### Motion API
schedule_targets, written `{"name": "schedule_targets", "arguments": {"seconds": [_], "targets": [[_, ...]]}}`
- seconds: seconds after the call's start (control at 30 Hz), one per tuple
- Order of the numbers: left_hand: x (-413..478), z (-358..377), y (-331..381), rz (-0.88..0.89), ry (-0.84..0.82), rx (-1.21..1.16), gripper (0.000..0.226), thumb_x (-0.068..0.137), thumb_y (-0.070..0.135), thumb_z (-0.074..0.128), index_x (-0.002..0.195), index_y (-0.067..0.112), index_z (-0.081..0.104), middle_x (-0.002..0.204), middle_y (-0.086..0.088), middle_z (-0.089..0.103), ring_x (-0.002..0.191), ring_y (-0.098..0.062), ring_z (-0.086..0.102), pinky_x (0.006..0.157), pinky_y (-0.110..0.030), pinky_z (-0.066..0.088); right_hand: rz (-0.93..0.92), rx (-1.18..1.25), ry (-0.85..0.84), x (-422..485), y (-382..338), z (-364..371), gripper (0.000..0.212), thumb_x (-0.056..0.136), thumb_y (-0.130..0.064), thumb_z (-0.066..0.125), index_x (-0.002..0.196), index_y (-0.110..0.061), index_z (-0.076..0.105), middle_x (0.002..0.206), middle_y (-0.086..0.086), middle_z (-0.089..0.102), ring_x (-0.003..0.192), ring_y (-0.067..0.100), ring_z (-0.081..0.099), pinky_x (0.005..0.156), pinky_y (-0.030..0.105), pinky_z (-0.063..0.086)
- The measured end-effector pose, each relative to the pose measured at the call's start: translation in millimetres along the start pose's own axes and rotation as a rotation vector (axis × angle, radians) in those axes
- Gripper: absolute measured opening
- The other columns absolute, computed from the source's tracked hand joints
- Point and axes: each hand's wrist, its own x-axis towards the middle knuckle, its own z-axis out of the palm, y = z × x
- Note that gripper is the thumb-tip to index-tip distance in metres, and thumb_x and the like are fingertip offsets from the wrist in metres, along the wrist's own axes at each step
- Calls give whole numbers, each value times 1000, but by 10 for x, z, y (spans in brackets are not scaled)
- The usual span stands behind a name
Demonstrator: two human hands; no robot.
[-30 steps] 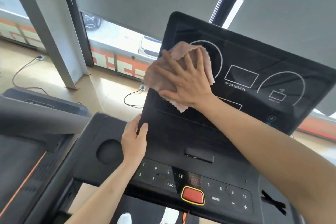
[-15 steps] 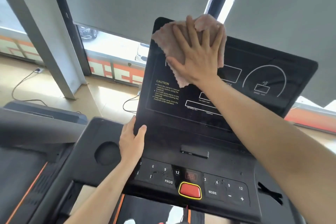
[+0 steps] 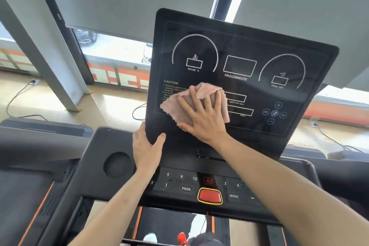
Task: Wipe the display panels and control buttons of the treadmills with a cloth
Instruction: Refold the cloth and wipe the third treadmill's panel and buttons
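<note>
A black treadmill display panel (image 3: 239, 50) tilts up in front of me, with white dials and a yellow CAUTION text. My right hand (image 3: 203, 120) lies flat on a pink cloth (image 3: 205, 91), pressing it against the panel's lower left part, over the caution text. My left hand (image 3: 146, 146) grips the panel's lower left corner, thumb on the front. Below the panel runs the row of control buttons (image 3: 185, 183) with a red stop button (image 3: 209, 195) ringed in yellow.
A round cup recess (image 3: 117, 164) sits in the console left of my left hand. Another treadmill (image 3: 30, 175) stands at the left. Grey roller blinds, window frames and a pillar (image 3: 46, 50) are behind. Power cables (image 3: 18, 94) run across the floor.
My right hand has slid the cloth down from the panel's top edge to its lower left area. My left hand has stayed on the panel's corner.
</note>
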Motion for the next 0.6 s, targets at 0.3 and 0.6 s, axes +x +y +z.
{"name": "schedule_targets", "arguments": {"seconds": [0.3,0.6], "targets": [[-126,154,46,249,44,335,91,87,35,78,159,10,27,158,-16,32,145,-34,34,118,-50,37,93,1,67,187,491,-242,80,94,-80,29,162,-40,14,171,9,12,150,47,23,121,69,-3],[-263,349,-69,687,-97,678,62,89,38,69,145,16,55,148,-7,53,139,-33,46,110,-52,47,418,43,176,569,1280,-682,82,93,-82,22,162,-39,14,172,12,9,156,43,12,120,72,4]]}}
